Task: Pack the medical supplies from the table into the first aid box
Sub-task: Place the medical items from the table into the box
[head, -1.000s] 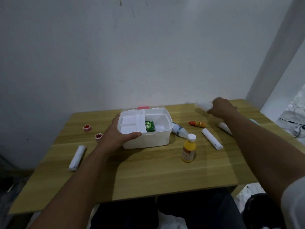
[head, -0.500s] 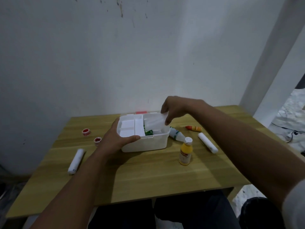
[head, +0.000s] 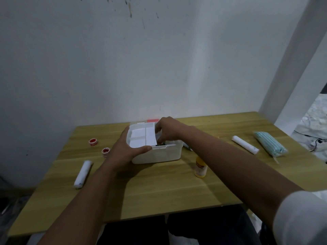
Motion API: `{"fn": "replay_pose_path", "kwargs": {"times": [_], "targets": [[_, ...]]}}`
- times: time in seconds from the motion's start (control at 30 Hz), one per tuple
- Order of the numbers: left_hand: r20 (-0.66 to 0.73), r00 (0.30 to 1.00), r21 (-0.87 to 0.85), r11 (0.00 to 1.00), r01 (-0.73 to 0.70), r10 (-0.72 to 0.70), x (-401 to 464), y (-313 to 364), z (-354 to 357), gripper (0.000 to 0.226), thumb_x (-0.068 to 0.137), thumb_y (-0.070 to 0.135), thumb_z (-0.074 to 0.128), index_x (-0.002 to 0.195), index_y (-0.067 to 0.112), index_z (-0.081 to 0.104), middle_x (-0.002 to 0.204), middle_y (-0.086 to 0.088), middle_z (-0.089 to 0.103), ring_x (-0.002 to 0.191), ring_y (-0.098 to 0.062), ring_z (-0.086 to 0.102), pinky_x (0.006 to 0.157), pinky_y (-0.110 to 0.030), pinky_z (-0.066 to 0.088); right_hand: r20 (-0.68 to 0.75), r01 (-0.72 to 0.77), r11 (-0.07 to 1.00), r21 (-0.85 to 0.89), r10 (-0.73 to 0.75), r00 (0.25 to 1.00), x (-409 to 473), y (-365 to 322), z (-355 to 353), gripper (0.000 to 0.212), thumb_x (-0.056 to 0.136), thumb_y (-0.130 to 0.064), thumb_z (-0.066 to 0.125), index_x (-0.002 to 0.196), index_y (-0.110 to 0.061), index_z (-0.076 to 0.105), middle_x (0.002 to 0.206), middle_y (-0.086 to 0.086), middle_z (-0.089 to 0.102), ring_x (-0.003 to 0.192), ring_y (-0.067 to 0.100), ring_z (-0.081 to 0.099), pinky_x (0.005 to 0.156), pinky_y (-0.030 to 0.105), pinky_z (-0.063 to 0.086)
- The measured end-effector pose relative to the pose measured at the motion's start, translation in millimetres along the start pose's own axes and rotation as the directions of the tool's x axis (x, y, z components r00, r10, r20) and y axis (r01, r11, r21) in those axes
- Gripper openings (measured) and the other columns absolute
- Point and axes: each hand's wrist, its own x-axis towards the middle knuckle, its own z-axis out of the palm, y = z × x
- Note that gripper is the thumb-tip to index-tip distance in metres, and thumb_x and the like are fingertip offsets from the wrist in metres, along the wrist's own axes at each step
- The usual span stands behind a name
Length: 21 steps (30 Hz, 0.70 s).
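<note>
Left hand (head: 123, 149) gripped the white first aid box (head: 157, 152) on the desk (head: 159, 188); right hand (head: 168, 131) reached inside, its fingers' (head: 160, 138) grasp indiscernible; yellow bottle (head: 200, 167) stood nearby

Fingertips of the right hand (head: 168, 131) sunk into the open white plastic first aid box (head: 157, 154), grip unreadable. Small green item (head: 161, 143) in the box mostly covered by that hand. Yellow plastic bottle (head: 200, 167) with its top behind the right forearm; label blurred. Dark-tipped object (head: 187, 147) right of the box barely showing, unidentifiable. Red patch (head: 152, 120) behind the box half hidden.
</note>
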Motion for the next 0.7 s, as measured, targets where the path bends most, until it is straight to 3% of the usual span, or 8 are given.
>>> {"fn": "replay_pose_path", "kwargs": {"times": [0.2, 0.37, 0.5, 0.7], "targets": [[0.004, 1.0, -0.017, 1.0, -0.003, 0.003, 1, -4, 0, 0.113, 0.058, 0.059, 0.09, 0.152, 0.039, 0.031, 0.136, 0.017, 0.046, 0.124, -0.014, 0.046, 0.081, -0.028, 0.049, -0.039, 0.007, 1.0, 0.018, -0.006, 0.999, 2, 2, 3, 0.059, 0.072, -0.029, 0.092, 0.125, -0.011, 0.074, 0.12, 0.004, 0.074, 0.107, 0.024, 0.067, 0.091, 0.036, 0.057], [0.007, 1.0, -0.006, 1.0, -0.013, 0.013, 1, -2, -1, 0.112, 0.055, 0.062, 0.086, 0.151, 0.04, 0.031, 0.134, 0.017, 0.046, 0.123, -0.015, 0.047, 0.076, -0.025, 0.047, -0.042, 0.0, 1.0, -0.001, 0.0, 0.999, 2, -1, 0, 0.051, 0.072, -0.032, 0.092, 0.114, -0.008, 0.076, 0.108, 0.008, 0.075, 0.1, 0.027, 0.068, 0.088, 0.044, 0.059], [0.011, 1.0, -0.022, 0.999, -0.029, 0.029, 0, -3, -1, 0.11, 0.057, 0.062, 0.091, 0.149, 0.041, 0.034, 0.137, 0.016, 0.049, 0.124, -0.015, 0.048, 0.08, -0.029, 0.048, -0.048, 0.012, 0.999, 0.037, -0.01, 0.999, -9, 2, -13, 0.062, 0.075, -0.03, 0.092, 0.128, -0.007, 0.07, 0.122, 0.007, 0.072, 0.111, 0.025, 0.066, 0.097, 0.038, 0.056], [0.007, 0.998, -0.048, 0.997, -0.058, 0.059, -2, 1, -1, 0.092, 0.064, 0.049, 0.09, 0.141, 0.045, 0.04, 0.124, 0.029, 0.051, 0.117, -0.009, 0.05, 0.074, -0.02, 0.044, -0.313, -0.095, 0.98, 0.173, 0.146, 0.939, -42, 62, -53, 0.035, 0.091, -0.031, 0.077, 0.12, -0.012, 0.077, 0.114, 0.005, 0.079, 0.101, 0.018, 0.073, 0.098, 0.036, 0.057]]}}
